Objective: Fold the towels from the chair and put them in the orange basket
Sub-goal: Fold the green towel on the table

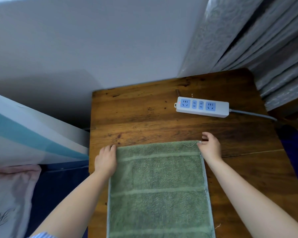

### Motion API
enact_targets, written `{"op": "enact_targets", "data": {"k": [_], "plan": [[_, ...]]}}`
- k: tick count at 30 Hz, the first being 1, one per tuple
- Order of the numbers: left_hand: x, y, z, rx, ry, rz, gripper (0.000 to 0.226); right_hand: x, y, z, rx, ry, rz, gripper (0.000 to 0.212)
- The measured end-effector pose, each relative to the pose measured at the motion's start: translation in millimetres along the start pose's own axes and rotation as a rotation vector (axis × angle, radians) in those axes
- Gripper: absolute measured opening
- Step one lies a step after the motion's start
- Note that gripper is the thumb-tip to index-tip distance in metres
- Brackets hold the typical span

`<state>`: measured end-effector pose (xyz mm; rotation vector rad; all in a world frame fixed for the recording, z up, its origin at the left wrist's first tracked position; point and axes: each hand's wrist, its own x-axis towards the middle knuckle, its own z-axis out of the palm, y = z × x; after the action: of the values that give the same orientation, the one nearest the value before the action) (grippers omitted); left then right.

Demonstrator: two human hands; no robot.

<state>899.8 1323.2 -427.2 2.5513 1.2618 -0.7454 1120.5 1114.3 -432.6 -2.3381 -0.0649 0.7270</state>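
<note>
A green towel (159, 188) with pale stripes lies flat on the wooden table (144, 115), its near end running out of the bottom of the view. My left hand (106, 159) rests at the towel's far left corner, fingers curled down over the edge. My right hand (209, 146) pinches the far right corner between thumb and fingers. Neither the chair nor the orange basket is in view.
A white power strip (202, 107) with blue sockets lies on the far right of the table, its grey cable (253, 114) running off to the right. Grey curtains (258, 40) hang behind. A bed with pale bedding (15, 145) stands at the left.
</note>
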Motion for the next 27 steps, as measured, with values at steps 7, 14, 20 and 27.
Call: {"op": "enact_targets", "data": {"k": [7, 14, 20, 27], "plan": [[18, -12, -7, 0.052, -0.017, 0.013, 0.034, 2, 3, 3, 0.001, 0.090, -0.030, 0.039], [35, -18, -20, -0.097, 0.148, -0.146, 0.023, 7, -3, 4, -0.003, 0.013, -0.131, 0.038], [2, -7, -3, -0.200, 0.223, -0.237, 0.036, -15, 6, -4, -0.283, 0.056, -0.343, 0.033], [-111, -9, 74, 0.064, -0.011, 0.408, 0.049, -133, 96, 20, -0.760, -0.198, -1.001, 0.044]]}}
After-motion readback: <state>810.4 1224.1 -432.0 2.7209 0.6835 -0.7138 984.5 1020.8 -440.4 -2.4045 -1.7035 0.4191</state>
